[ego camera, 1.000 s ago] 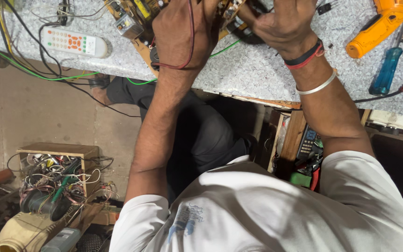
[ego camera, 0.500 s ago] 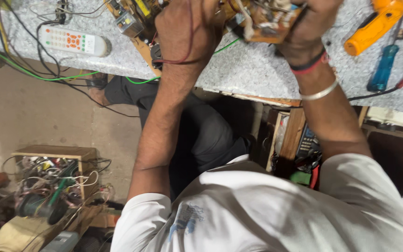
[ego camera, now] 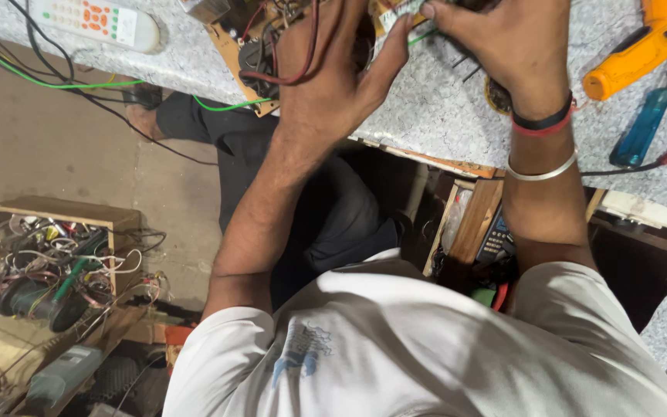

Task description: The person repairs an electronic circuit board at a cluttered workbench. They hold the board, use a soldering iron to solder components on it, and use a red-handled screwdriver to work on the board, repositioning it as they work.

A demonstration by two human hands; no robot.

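Circuit board [ego camera: 250,48] lies at near edge of speckled surface [ego camera: 441,108], red wires looped over it; left hand [ego camera: 326,73] spread wide, resting on board; right hand [ego camera: 503,42] fingers curled, grip cannot be told; orange drill [ego camera: 642,46] and blue screwdriver [ego camera: 642,127] lie just right of it.

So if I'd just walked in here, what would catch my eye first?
Probably the two bare hands at the top: the left hand spread over a brown circuit board tangled with wires, the right hand beside it on the speckled bench. Then the bright orange drill at the top right corner.
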